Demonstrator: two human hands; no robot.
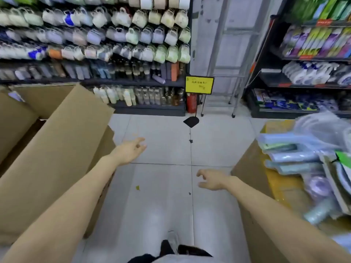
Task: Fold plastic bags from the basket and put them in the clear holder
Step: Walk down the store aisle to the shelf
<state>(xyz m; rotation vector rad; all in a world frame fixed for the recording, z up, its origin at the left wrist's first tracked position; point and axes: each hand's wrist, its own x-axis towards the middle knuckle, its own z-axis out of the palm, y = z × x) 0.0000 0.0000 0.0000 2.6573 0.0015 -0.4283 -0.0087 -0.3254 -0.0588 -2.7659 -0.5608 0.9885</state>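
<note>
**Shop aisle, bare hands, and no bags in sight**

Neither the basket, the plastic bags nor the clear holder shows anywhere in this view, so I can't say where they stand; they must lie outside it. Both hands are empty. The left hand [131, 149] reaches forward over the tiled floor [161, 130] with fingers loosely spread. The right hand [210, 180] sits lower, fingers slack and half curled round nothing.

Trouble, as I judge it, would come from the clutter. The left arm runs just beside the tall cardboard box [57, 149]. The right arm is close to a second cardboard box [247, 171] heaped with plastic-wrapped goods [303, 154], which are blurred here. A careless swing could catch a flap or drag that slippery heap over. Those wrappers could also be mistaken for the bags. Ahead, the yellow sign [199, 85] stands on a black base [191, 121] on the floor, easy to trip on.
</note>
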